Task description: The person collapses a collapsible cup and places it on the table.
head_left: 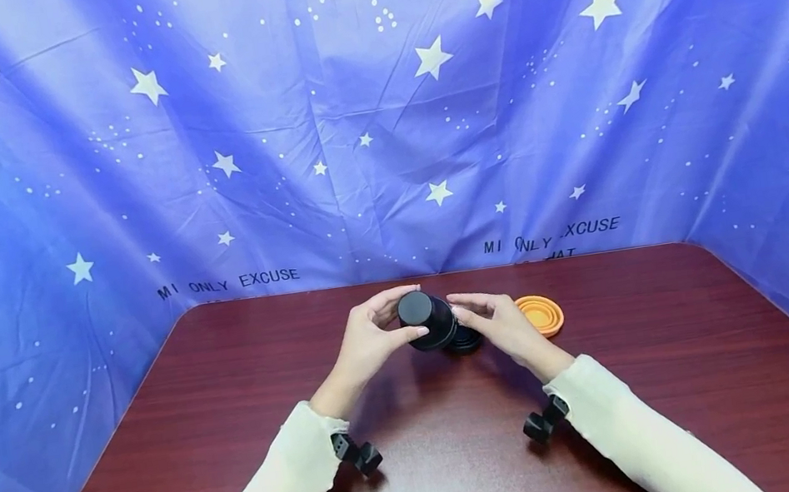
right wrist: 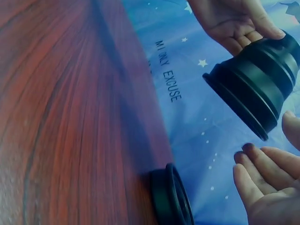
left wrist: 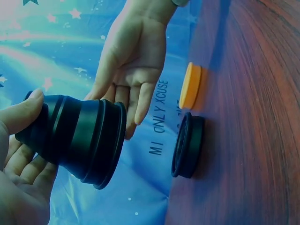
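Note:
A black collapsible cup (head_left: 430, 322) is stretched out to a stepped cone and held tilted above the table. My left hand (head_left: 368, 335) grips it round the narrow end, thumb on one side and fingers on the other, as the left wrist view shows. The wide rim of the cup (right wrist: 262, 70) faces my right hand (head_left: 510, 326). That hand is beside the rim with its fingers loosely extended; the right wrist view shows a gap between fingertips and rim. Below, a flattened black ringed cup (left wrist: 192, 145) rests on the table.
An orange flattened ringed cup (head_left: 541, 316) lies on the reddish-brown table (head_left: 232, 386), right of the black one. Behind the table hangs a blue curtain (head_left: 346, 118) with white stars and lettering. A black camera mount (head_left: 358, 453) sits at each wrist.

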Tool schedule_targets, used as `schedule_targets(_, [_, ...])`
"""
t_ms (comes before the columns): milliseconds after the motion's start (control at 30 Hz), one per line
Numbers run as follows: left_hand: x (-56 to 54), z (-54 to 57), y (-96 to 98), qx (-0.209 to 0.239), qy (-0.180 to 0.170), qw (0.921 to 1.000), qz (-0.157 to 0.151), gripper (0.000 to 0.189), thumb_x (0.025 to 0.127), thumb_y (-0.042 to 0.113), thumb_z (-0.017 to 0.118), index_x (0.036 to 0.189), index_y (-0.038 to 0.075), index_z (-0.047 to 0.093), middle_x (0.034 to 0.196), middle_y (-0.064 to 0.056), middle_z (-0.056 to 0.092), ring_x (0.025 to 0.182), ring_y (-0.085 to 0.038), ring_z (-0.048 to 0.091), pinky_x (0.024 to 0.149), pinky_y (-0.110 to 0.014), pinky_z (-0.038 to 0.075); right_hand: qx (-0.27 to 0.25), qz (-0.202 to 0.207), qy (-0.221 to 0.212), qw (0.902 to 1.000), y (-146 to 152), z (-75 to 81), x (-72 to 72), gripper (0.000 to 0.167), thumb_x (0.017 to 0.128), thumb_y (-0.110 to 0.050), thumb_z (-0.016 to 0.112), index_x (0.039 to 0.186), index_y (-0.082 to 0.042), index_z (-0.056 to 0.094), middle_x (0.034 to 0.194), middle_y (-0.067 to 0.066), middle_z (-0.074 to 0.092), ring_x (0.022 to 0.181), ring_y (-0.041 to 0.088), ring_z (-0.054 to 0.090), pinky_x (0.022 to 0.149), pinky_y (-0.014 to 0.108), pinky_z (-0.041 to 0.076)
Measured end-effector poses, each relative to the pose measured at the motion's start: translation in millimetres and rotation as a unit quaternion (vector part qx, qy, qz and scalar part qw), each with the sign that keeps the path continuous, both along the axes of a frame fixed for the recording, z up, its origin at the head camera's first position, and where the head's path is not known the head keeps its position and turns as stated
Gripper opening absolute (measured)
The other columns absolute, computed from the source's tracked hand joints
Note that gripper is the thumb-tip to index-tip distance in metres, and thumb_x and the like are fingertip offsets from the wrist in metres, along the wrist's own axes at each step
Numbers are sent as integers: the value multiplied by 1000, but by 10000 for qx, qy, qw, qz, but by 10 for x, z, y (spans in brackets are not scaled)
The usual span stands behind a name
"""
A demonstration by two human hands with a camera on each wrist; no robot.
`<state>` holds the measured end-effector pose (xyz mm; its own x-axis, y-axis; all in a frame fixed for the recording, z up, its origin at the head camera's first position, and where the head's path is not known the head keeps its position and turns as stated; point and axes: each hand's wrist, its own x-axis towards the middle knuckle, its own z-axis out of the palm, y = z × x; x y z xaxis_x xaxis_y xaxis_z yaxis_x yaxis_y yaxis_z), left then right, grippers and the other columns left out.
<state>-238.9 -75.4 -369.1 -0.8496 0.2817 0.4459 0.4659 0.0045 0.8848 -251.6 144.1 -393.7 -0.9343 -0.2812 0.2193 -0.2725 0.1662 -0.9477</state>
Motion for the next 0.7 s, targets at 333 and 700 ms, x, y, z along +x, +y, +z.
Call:
schedule_targets(333, [65,73,24,-130,-156,9992,-354,55,74,-11,72,126,-7,55,122,-23,60,109,-22,60,93,-34,48,-1466,578,-1102,9813,-20,6,24,44,95,0,51,132,18,39,109,14,64,90,9,64,79,28,54])
schedule_targets(700, [-59,11,-89,-395,-1,9961,-784,57,77,-2,74,130,-2,53,129,-16,57,120,-22,54,103,-42,39,-1726,485,-925,9794,58,55,14,44,93,3,52,133,15,39,91,-2,65,84,9,65,74,26,55])
